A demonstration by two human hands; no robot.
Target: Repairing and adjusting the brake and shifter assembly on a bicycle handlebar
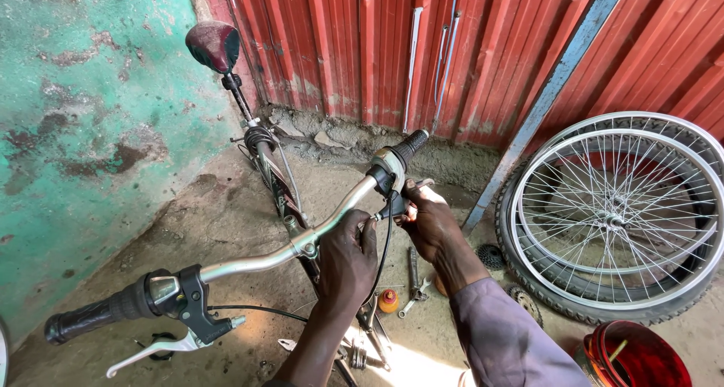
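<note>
A bicycle stands in front of me, its silver handlebar [249, 263] running from lower left to upper right. My left hand [345, 259] is closed around the bar near the stem. My right hand [428, 221] grips the black brake lever [392, 206] just below the right shifter and black grip [407, 147]. A black cable [386, 244] hangs down between my hands. The left grip [90, 317] with its own brake lever [170, 347] lies at the lower left. The dark red saddle [213, 45] is at the far end of the frame.
Wrenches [414, 281] and a small orange-capped bottle [388, 301] lie on the concrete floor below the bar. Spoked wheels [615, 213] lean against the red corrugated wall at right. A red round container [637, 357] sits at the bottom right. A green wall is at left.
</note>
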